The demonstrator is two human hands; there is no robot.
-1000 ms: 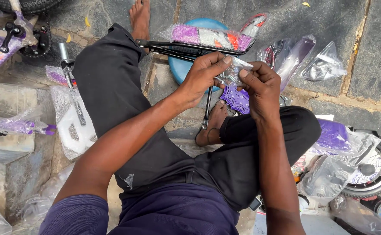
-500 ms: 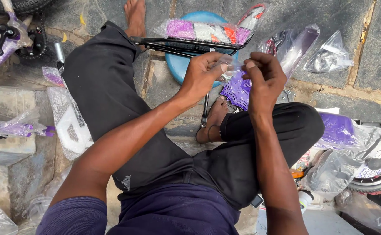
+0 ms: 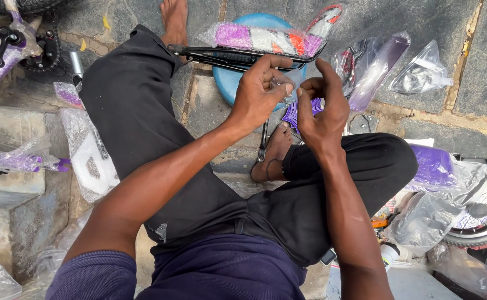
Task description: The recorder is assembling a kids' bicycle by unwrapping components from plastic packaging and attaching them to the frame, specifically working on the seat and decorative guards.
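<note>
- Person sits on a stone floor (image 3: pixel 477 61), bicycle parts in plastic wrap all around.
- Black metal bars (image 3: pixel 227 55) lie across the raised knee.
- Left hand (image 3: pixel 257 94): fingers pinched on a small clear plastic packet (image 3: pixel 282 84), above the blue stool (image 3: pixel 229 83).
- Right hand (image 3: pixel 321 108): fingers curled, half open, beside the packet.
- Step, likely: opening the packet; a firm pinch and tear would follow.

Short purple sleeves; black trousers (image 3: pixel 143 139) — barefoot, a thin anklet (image 3: pixel 269 166).
</note>
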